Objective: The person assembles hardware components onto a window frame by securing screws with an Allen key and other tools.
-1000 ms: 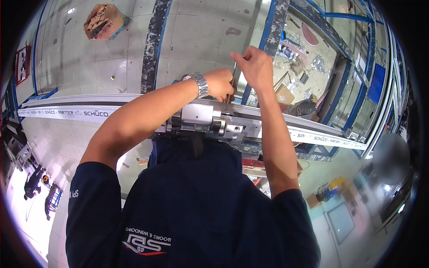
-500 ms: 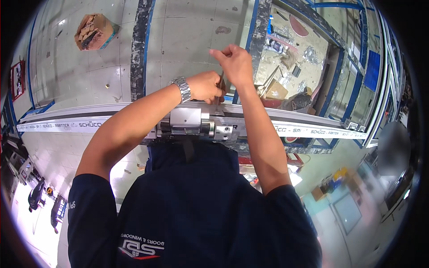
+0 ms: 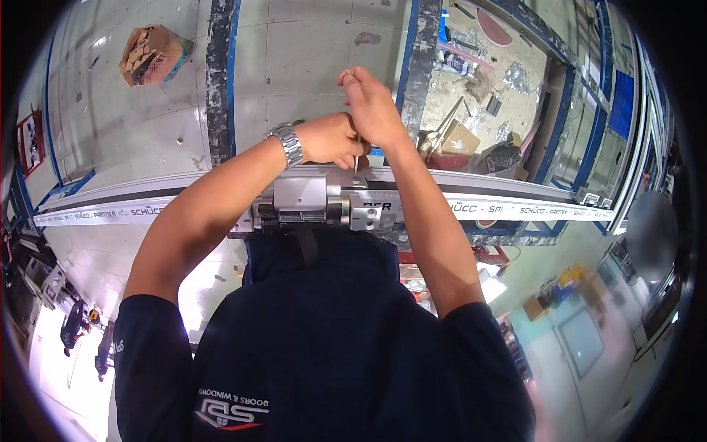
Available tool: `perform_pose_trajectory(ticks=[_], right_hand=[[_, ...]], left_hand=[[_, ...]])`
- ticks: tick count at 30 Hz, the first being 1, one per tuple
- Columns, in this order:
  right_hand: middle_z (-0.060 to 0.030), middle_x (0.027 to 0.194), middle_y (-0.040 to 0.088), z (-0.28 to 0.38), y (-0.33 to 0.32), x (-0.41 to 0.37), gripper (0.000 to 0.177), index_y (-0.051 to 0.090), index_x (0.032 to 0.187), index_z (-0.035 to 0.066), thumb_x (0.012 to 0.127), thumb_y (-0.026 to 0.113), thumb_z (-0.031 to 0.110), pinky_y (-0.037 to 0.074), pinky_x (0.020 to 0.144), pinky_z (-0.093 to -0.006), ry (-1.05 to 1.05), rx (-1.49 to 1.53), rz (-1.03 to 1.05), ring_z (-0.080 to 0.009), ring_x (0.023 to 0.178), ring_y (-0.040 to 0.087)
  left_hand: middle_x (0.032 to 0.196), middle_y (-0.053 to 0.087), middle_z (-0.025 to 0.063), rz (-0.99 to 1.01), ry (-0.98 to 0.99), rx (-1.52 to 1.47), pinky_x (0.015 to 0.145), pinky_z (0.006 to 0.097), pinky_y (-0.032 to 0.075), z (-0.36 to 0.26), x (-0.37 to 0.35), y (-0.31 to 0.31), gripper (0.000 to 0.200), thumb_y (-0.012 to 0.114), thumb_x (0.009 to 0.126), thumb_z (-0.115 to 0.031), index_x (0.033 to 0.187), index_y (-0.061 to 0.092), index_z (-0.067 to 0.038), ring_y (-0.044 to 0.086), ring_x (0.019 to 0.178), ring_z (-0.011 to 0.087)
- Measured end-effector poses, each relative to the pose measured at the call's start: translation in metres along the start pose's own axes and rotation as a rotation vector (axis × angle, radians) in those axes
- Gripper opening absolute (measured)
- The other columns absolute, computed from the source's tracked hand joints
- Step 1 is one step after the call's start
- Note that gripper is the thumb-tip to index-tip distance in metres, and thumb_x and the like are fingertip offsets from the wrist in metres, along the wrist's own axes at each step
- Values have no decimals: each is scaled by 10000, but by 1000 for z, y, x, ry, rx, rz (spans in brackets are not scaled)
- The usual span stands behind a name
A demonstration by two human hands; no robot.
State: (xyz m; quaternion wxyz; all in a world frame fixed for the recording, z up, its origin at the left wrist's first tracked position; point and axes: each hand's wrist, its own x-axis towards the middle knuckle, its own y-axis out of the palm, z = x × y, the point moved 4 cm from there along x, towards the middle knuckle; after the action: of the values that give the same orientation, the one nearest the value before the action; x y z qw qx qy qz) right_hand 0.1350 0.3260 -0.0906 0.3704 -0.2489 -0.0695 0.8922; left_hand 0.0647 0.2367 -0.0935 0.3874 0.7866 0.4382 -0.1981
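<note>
My left hand [image 3: 329,140], with a metal watch [image 3: 287,144] on its wrist, has its fingers closed round a thin metal-shafted tool [image 3: 357,165]. The shaft points down at the long aluminium profile [image 3: 434,180]. Just above and right of it is my right hand [image 3: 373,107], fingers curled and overlapping the left fingertips; what they hold, if anything, is hidden. Closer to my body, a silver hinge-like block [image 3: 300,194] sits at the profile beside a small plate with holes [image 3: 365,216]. Printed protective film [image 3: 501,211] covers the profile's near side.
Blue-edged work frames [image 3: 221,81] stand beyond the profile. A torn cardboard box [image 3: 153,55] lies on the floor at upper left. Loose scraps and a cardboard piece [image 3: 458,138] lie at upper right. People [image 3: 74,325] show at far left.
My right hand has moved left and down, from apart with raised fingers to right against the left hand. The tool's shaft now stands more upright. The whole view has shifted slightly.
</note>
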Motion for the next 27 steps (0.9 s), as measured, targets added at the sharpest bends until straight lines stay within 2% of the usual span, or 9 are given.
perform_pose_trajectory(ticks=[3, 6, 9, 16, 20, 22, 24, 26, 27], right_hand=[[-155, 970, 669, 10, 0, -5, 276, 594, 1165, 9, 988, 546, 215, 530, 736, -381, -70, -714, -36, -243, 756, 642], [-164, 999, 675, 11, -5, -15, 333, 567, 1261, 20, 983, 564, 204, 538, 732, -368, -197, -450, -44, -229, 711, 640], [-179, 1010, 683, 22, -17, -36, 390, 520, 1370, 47, 1018, 496, 215, 555, 784, -397, 38, -111, 53, -293, 817, 683], [-114, 1143, 651, -3, -21, -32, 436, 486, 1406, -8, 1051, 470, 243, 505, 883, -342, 307, 818, 80, -185, 958, 610], [-69, 861, 654, 27, -68, -118, 335, 651, 1166, -48, 1036, 518, 231, 483, 783, -284, 126, 179, -226, -138, 803, 605], [-34, 738, 554, 6, -88, -205, 341, 620, 905, -32, 1032, 511, 265, 418, 668, -279, 326, 96, -372, -119, 712, 504], [-63, 741, 607, -20, -92, -304, 421, 647, 901, -21, 1042, 474, 336, 435, 704, -290, 507, 23, -417, -147, 722, 540], [-142, 1165, 648, -89, -50, -443, 595, 565, 1307, 14, 1004, 492, 521, 475, 912, -404, 991, 351, -597, -240, 1081, 610], [-140, 1269, 577, -98, -17, -481, 596, 476, 1395, 45, 1017, 484, 507, 409, 1017, -388, 1300, 877, -672, -241, 1149, 570]], left_hand=[[962, 687, 106, 8, -9, -20, 749, 313, 583, 11, 5, -1, 184, 565, 967, -145, 1023, 622, 21, 710, 865, 187], [955, 684, 97, -36, -47, 2, 742, 307, 576, 7, -4, 4, 181, 558, 969, -146, 1030, 623, 12, 709, 846, 189], [975, 689, 99, -42, -41, 11, 779, 309, 578, 7, -4, 2, 200, 566, 983, -180, 1040, 623, 3, 707, 881, 193], [1042, 703, 118, 9, -48, 17, 828, 320, 575, 5, -7, 3, 268, 594, 999, -270, 1073, 625, -15, 701, 936, 196], [1044, 705, 113, -9, -36, 2, 830, 318, 575, 9, -4, 2, 277, 593, 1001, -278, 1093, 624, -19, 703, 929, 195], [1042, 705, 114, -7, -41, 16, 830, 316, 575, 6, -5, 1, 286, 591, 1001, -279, 1102, 620, -14, 704, 926, 195], [1037, 705, 116, -7, -45, 11, 831, 317, 577, 6, -5, 2, 294, 592, 1001, -283, 1103, 616, -8, 705, 922, 194], [1038, 705, 119, 2, -50, 7, 833, 320, 579, 3, -6, 2, 295, 595, 999, -285, 1100, 615, -8, 706, 928, 196], [1039, 705, 121, 5, -53, 7, 834, 321, 579, 3, -6, 2, 295, 597, 998, -286, 1098, 615, -8, 706, 930, 197]])
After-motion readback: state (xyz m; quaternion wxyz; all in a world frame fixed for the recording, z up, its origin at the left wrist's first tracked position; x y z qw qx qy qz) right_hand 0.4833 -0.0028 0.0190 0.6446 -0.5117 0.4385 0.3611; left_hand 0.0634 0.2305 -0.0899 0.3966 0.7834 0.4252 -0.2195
